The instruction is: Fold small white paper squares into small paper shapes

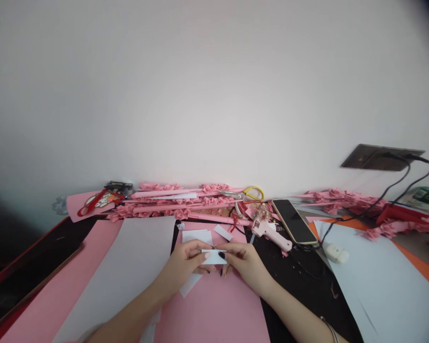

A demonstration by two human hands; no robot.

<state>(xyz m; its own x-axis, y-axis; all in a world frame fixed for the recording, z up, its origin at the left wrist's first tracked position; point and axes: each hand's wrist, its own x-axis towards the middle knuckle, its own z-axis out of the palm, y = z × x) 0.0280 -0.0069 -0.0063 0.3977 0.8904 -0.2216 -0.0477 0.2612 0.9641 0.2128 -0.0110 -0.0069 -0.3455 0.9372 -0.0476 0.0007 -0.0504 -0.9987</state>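
Left hand [186, 264]: fingers closed on left end of small white paper piece [213, 257], thumb on top.
Right hand [245, 264]: fingers pinched on right end of same piece, dark-painted thumbnail showing.
Small white paper piece: held between both hands, just above pink sheet [214, 309], near middle of tabletop [307, 286]. Exact fold or shape not discernible.
Pink sheet: flat beneath both hands, running to near edge of view.
White scraps [197, 236]: several, just beyond hands on pink sheet; one more strip under left wrist.
Large white sheet [128, 267]: left of pink sheet, overlapping another pink sheet [57, 295] further left.
Pink glue gun [270, 231]: right of hands, lying on its side, near phone [295, 221], screen dark, face up.
Yellow-handled scissors [245, 193]: at back edge by wall, among pink paper strips and folded pink pieces [186, 195].
Red-handled scissors [91, 202]: far left rear.
White adapter [337, 253]: right, on edge of pale sheet [379, 281], cable leading toward wall socket [379, 157].
Orange sheet [425, 271]: far right, partly under pale sheet.
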